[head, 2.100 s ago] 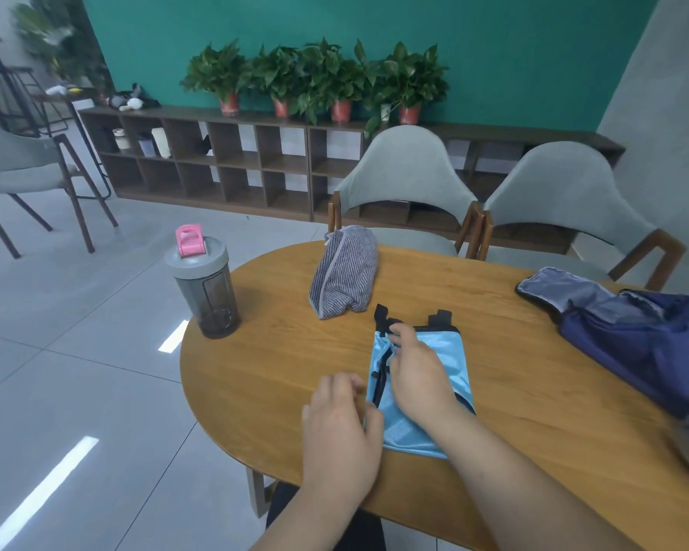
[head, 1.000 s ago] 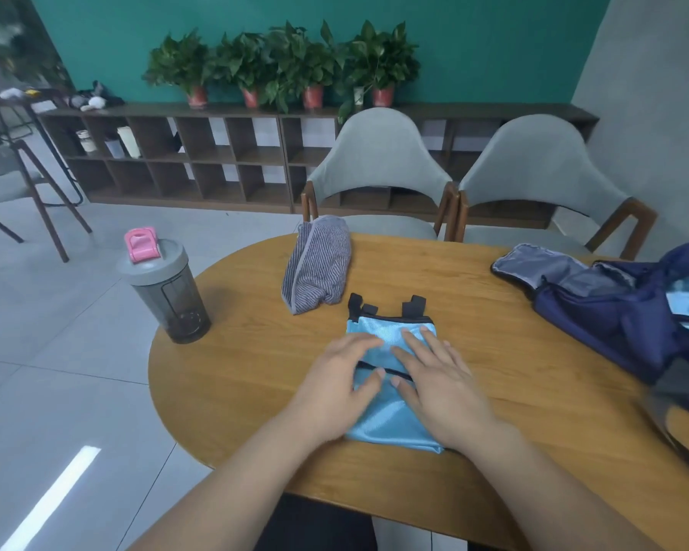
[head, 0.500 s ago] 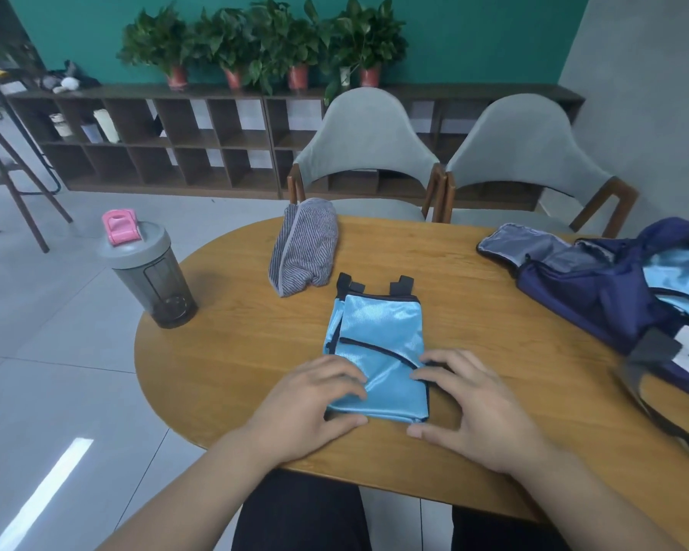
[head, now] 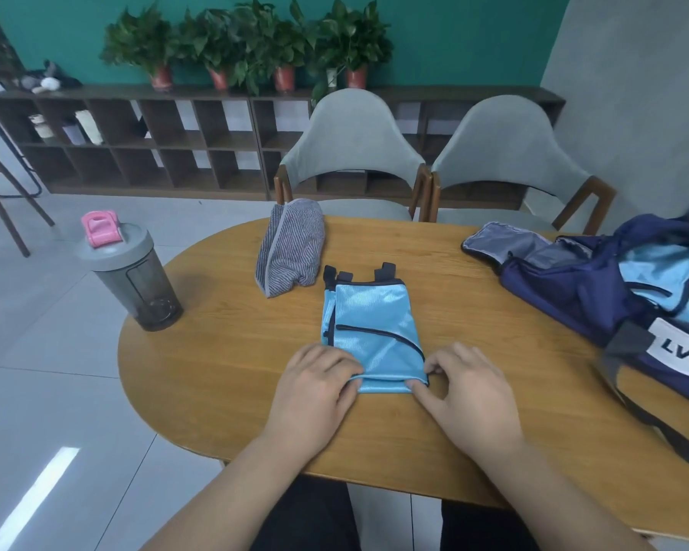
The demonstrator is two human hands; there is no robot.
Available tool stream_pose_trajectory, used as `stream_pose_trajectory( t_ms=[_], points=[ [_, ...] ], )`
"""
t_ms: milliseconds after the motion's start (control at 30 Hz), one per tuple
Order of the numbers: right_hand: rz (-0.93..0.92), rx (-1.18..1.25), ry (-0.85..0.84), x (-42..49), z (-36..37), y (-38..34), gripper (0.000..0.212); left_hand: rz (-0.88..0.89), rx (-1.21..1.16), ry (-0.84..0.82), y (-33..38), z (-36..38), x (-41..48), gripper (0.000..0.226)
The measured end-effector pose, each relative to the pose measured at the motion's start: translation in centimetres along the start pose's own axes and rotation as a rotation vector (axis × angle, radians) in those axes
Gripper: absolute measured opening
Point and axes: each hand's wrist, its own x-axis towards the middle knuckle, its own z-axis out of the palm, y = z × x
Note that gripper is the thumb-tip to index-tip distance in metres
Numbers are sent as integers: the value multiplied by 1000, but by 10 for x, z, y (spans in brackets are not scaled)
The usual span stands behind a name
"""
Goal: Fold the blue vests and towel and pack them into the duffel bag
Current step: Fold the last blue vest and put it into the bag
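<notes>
Blue vest (head: 370,332) flat at centre of table (head: 223,351), part-folded; near corners pinched by left hand (head: 315,387) and right hand (head: 470,391). Second vest (head: 653,272) already inside open duffel bag (head: 573,296), right. Striped towel (head: 291,248) far left, bundled, unpacked.

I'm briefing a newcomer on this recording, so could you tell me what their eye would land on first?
The folded light-blue vest in the near middle of the wooden table stands out, with the left hand and right hand pinching its near edge. At the right lies the open navy duffel bag with another blue vest inside, and a striped grey towel lies beyond the folded vest.
</notes>
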Motion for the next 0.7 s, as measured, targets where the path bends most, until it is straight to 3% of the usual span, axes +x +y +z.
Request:
stream_pose_trajectory(
  t_ms=[333, 467, 567, 700],
  points=[
    [38, -25, 14, -3, 5, -15, 28, -6, 198, -40, -11, -2, -11, 18],
    [42, -54, 2, -3, 7, -15, 31, 50, 119, -68, -3, -7, -14, 10],
    [-22, -21, 1, -4, 3, -9, 31, 85, 49, -105, -4, -15, -16, 15],
    [-77, 1, 15, -4, -4, -1, 30, 101, 87, -66, -9, -14, -13, 7]
  ],
)
